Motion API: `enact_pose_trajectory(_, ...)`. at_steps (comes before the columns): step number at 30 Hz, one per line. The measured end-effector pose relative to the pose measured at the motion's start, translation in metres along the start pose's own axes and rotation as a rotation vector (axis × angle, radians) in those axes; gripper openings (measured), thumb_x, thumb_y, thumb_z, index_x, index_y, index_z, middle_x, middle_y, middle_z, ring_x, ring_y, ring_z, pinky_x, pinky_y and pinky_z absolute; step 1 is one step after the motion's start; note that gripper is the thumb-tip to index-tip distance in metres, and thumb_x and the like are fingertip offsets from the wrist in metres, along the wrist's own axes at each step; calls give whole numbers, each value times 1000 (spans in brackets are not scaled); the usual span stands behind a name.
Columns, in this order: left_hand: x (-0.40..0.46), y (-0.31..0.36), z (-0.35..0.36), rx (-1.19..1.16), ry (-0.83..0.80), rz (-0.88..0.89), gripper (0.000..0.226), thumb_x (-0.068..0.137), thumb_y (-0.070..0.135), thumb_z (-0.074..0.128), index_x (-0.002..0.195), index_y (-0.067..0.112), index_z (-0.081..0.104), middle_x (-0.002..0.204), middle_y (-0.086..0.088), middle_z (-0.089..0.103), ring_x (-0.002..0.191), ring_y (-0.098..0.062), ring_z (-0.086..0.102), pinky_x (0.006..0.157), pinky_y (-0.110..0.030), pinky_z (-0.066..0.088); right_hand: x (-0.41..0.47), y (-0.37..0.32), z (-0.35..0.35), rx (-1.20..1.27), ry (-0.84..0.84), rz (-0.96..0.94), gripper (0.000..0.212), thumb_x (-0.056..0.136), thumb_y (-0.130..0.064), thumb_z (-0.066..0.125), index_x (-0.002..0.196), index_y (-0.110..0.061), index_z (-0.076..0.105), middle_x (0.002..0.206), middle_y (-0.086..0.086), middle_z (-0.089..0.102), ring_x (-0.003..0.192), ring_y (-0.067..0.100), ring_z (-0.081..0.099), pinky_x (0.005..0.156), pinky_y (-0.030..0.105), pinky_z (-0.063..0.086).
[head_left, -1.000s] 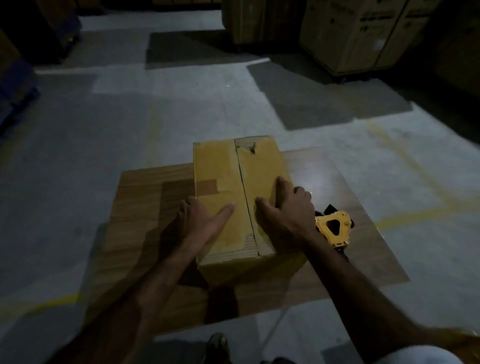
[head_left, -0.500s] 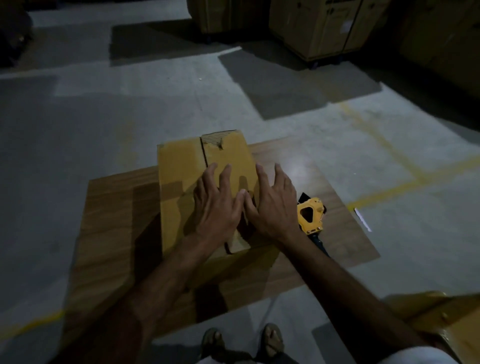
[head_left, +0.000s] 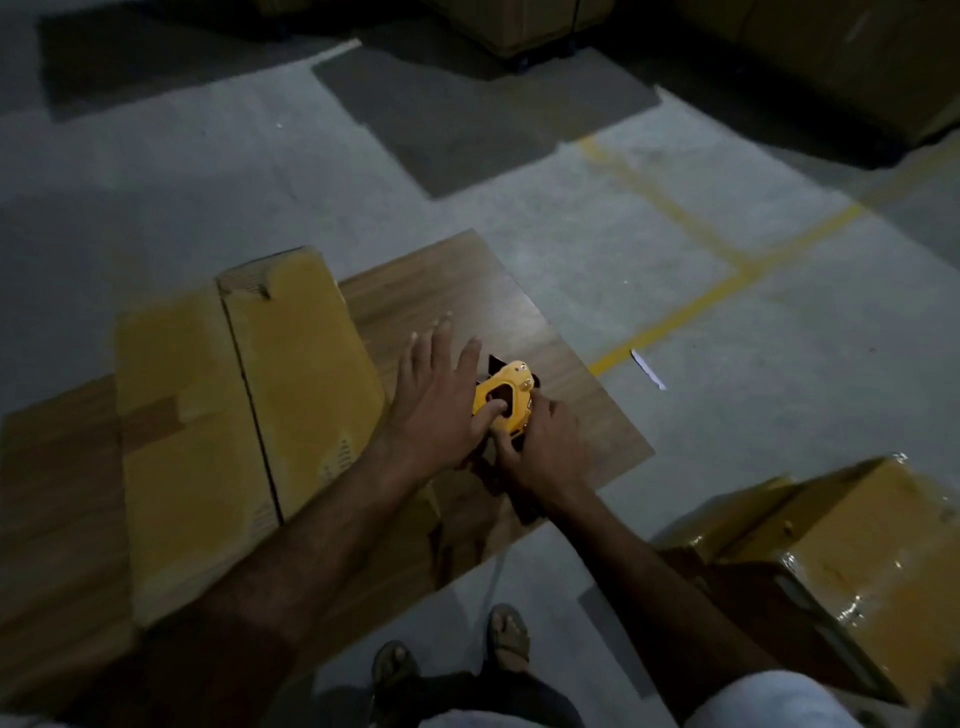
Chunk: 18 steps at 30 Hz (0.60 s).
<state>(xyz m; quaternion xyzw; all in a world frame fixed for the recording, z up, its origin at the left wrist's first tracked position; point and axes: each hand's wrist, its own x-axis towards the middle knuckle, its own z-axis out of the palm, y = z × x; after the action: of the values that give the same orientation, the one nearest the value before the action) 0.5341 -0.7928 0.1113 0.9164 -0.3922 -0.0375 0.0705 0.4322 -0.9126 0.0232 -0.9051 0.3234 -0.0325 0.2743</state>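
A: Right hand (head_left: 540, 447)?
B: Curled, seemingly round the handle of the tape dispenser (head_left: 506, 397) (dim view). Left hand (head_left: 436, 405): fingers straight, thumb touched it.
A: Location?
B: It lay on the wooden board (head_left: 592, 415), beside the cardboard box (head_left: 291, 374). The step was pick-up; the next move called for lifting it across to the box.

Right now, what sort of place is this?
Likely a warehouse packing area: concrete floor with yellow lane lines, big cartons at the back, a cardboard box beside a yellow hand tool.

taped box (head_left: 852, 551) near yellow floor line (head_left: 675, 319)
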Motion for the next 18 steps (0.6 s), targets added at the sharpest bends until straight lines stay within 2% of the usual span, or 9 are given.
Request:
enact_pose_trajectory(2,9,6,11,73,-79,-8,78,97,65,51,154,16,30,169,-20,4,156,-38,8,126,-51,2,0,12,14,-56,-52,66,63,93,-53,63,134,-6,52,122,15,60,113,35,58,84,38,43)
enact_pose_trajectory(5,15,8,25,125,-164,-42,77,96,65,53,151,16,33,169,-21,5,156,-39,9,127,-51,4,3,22,33,-87,-165,158,59,92,-56,63,125,-8,53,120,11,60,111,31,61,86,39,50)
enact_pose_trajectory(9,16,9,32,151,-202,-47,76,96,67,51,152,18,35,169,-22,10,155,-39,13,127,-51,7,11,25,50,-73,-274,159,43,97,-36,62,128,-8,54,124,12,59,112,29,61,92,40,52)
enact_pose_trajectory(12,17,9,28,57,-103,-26,66,96,65,54,146,22,46,165,-18,24,151,-35,24,126,-49,15,19,22,53,-33,-291,148,30,95,-23,61,122,-8,60,117,12,63,105,30,64,91,42,55)
enact_pose_trajectory(16,15,-5,7,-129,154,-10,44,96,55,62,124,21,64,143,-8,53,128,-25,48,104,-38,37,23,16,39,202,-254,141,11,93,-22,60,95,-12,63,86,7,66,74,25,63,71,43,58)
enact_pose_trajectory(18,11,-20,-6,-160,264,-30,37,98,50,63,121,21,66,132,-3,59,118,-22,53,97,-35,42,26,6,24,305,-237,130,14,93,-27,61,93,-14,62,81,6,64,73,25,62,63,37,51)
